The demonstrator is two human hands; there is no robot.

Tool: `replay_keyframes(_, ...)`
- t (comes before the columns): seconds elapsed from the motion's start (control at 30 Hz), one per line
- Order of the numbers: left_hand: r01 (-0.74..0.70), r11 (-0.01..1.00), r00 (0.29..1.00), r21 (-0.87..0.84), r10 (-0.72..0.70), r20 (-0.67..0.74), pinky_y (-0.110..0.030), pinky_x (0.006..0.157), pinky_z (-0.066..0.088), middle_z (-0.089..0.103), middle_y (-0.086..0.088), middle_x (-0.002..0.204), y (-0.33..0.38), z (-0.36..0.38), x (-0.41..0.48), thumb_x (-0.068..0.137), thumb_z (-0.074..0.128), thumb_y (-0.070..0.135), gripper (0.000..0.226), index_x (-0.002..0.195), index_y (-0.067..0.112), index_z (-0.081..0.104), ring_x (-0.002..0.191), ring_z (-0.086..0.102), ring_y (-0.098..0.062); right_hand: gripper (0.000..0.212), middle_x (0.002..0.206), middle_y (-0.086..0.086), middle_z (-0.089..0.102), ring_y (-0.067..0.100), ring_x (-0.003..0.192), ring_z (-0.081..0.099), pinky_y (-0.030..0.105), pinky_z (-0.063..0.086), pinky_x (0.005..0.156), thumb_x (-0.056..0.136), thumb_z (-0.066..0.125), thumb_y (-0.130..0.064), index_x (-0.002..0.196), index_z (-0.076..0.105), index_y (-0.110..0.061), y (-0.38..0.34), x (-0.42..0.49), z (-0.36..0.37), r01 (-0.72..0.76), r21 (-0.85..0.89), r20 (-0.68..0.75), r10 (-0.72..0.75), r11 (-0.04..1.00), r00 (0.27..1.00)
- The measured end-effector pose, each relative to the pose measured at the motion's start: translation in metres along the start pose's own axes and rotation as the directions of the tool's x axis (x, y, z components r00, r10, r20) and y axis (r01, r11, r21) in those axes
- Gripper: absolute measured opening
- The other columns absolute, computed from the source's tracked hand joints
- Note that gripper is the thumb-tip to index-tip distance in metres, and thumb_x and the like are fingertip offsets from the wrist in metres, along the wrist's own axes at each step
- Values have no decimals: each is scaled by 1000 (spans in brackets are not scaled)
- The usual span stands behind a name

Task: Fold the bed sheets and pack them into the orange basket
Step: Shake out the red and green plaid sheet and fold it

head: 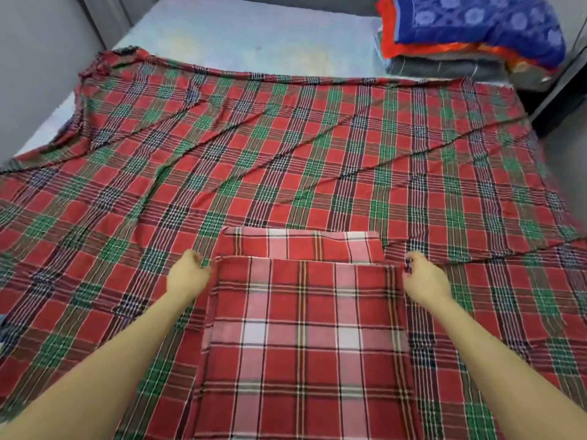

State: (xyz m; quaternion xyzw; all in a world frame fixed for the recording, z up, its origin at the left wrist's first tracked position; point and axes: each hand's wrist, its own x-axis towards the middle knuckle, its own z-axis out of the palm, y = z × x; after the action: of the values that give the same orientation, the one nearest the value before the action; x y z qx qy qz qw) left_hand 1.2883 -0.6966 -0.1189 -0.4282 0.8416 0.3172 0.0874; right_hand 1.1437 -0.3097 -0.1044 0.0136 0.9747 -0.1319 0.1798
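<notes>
Forearms reach forward from the bottom corners of my head view, both bare, both angled inward toward the middle of the bed. The left hand sits at the far left corner of the folded sheet, knuckles up, fingers curled in toward the cloth's edge. The right hand mirrors it at the far right corner, wrist slightly cocked, fingers bent and pointing inward at the edge. Each hand is right against its corner, but from here I cannot tell whether either one pinches the fabric or merely rests beside it.

The folded sheet, a red, pink and white plaid, lies flat between my arms, its near end running out of the bottom of the view. A band of the same plaid shows just beyond its far edge, set back like a lower layer. Under all of it a larger red and green plaid sheet is spread open over the bed, creased in long diagonal ridges and bunched at its far left corner. Beyond it the pale mattress shows bare. A stack of folded blankets, blue and orange on top, grey beneath, sits at the far right corner.
</notes>
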Motion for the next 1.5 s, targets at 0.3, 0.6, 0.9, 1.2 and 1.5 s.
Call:
replay_keyframes(0.3,-299,884,919,360,368,-142,-43,82,45,64,-30,98,33,49,130,89,59,9,20,99,-3,71,91,60,-44,43,118,12,64,37,104,56,41,43,87,84,54,2,124,60,-12,-44,131,63,357,-218,-82,-381,908,921)
replay_keyframes(0.6,-228,930,973,289,206,103,-29,62,46,69,-20,80,32,56,183,87,66,20,21,79,2,73,74,64,-31,9,79,4,69,32,82,57,39,37,73,72,79,-17,77,71,-16,-15,188,82,481,-272,-54,-512,833,857)
replay_keyframes(0.9,651,597,755,-469,-444,482,-18,51,35,52,5,41,18,32,190,93,52,15,20,73,14,53,51,45,-6,13,88,-1,68,27,98,56,42,29,89,82,71,-34,75,62,-27,14,183,67,524,-155,20,-527,838,849)
replay_keyframes(1.2,402,634,908,-661,-367,201,-22,41,51,65,-5,66,21,72,198,96,53,21,24,75,11,52,54,60,-15,15,67,-9,53,21,81,46,39,26,89,87,64,-29,76,57,-22,-2,198,67,405,-139,-11,-411,904,912)
replay_keyframes(1.5,-49,994,931,93,79,-358,-40,82,41,63,-23,102,21,81,180,96,48,21,26,97,-2,60,99,57,-39,15,100,12,65,36,103,51,45,34,91,87,65,-26,95,64,-13,-11,194,95,239,-247,-206,-292,939,934)
